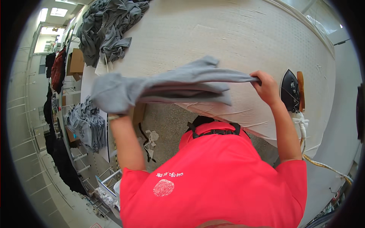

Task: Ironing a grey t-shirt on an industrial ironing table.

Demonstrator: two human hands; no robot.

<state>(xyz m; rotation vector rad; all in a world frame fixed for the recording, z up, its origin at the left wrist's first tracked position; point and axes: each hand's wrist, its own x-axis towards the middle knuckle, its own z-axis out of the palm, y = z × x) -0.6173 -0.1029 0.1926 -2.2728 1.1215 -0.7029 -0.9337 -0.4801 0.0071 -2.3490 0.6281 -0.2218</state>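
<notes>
A grey garment (167, 81) is stretched sideways in front of me over the near edge of the table, blurred at its left end. My right hand (266, 87) pinches the narrow tip of one long strip of it, possibly a sleeve or leg. At the other end the cloth covers my left hand, so its fingers are hidden; only the left wrist (117, 117) shows below the bunched fabric. Beyond my right hand, an iron (291, 91) with a dark soleplate rests on its side, next to its brown handle part (301, 91).
A heap of grey garments (108, 28) lies on the far left of the padded table (228, 34). Left of me, a stack of grey garments (89, 123) sits on a side surface. The iron's hose (327, 165) trails right. Cloth scraps (152, 142) lie on the floor.
</notes>
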